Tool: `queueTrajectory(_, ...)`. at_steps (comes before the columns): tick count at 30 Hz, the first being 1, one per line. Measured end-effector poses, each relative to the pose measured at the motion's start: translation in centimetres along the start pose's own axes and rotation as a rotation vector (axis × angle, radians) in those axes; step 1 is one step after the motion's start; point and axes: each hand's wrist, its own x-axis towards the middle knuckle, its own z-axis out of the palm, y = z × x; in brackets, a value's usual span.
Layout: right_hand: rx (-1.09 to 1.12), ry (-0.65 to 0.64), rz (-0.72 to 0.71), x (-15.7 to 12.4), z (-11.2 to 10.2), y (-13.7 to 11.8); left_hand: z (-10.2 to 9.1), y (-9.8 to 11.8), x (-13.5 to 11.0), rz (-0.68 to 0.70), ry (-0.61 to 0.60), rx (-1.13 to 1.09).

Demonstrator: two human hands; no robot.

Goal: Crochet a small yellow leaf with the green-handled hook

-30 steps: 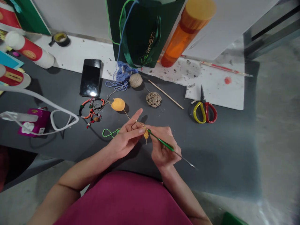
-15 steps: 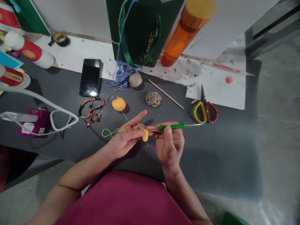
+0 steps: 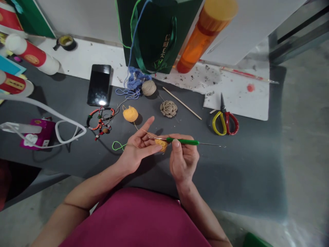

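Observation:
Between the thumb and fingers of my left hand [image 3: 140,145] is a small yellow crochet piece [image 3: 162,144], partly hidden by the thumb. The index finger is stretched out, with yellow yarn running across it from a yellow yarn ball [image 3: 130,114] on the table. My right hand [image 3: 183,156] is closed on the green handle of a double-ended crochet hook [image 3: 186,141]. The hook's left tip lies over the crochet piece, near the left fingers; its thin right end points out past the hand. A green yarn loop [image 3: 118,145] lies beside my left wrist.
Behind the hands lie a beige crocheted flower [image 3: 168,109], a beige yarn ball [image 3: 148,88], a wooden stick [image 3: 182,103] and blue yarn [image 3: 135,80]. Scissors [image 3: 224,118] lie right; a phone [image 3: 99,85], beaded bracelets [image 3: 100,120] and a purple box [image 3: 38,133] are left. A green bag [image 3: 151,37] stands behind.
The hook has shifted left and tilted, its tip now reaching past the crochet piece toward the left fingers. My right hand moved slightly left; my left index finger is raised more.

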Motion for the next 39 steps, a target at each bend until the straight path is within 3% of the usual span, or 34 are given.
queueTrajectory(11, 0.076, -0.013, 0.128, -0.01, 0.31, 0.23, 0.43, 0.14, -0.12, 0.067, 0.009, 0.061)
queueTrajectory(21, -0.035, 0.042, 0.09, -0.21, -0.15, 0.36, 0.03, 0.01, 0.14, 0.034, 0.051, 0.022)
queueTrajectory(31, -0.088, 0.093, -0.093, -0.64, 0.53, -0.28, 0.51, 0.66, 0.05, 0.017, 0.074, -0.073)
queueTrajectory(39, -0.121, 0.129, -0.084, -0.75, 0.57, -0.27, 0.54, 0.44, 0.05, 0.017, 0.069, -0.061)
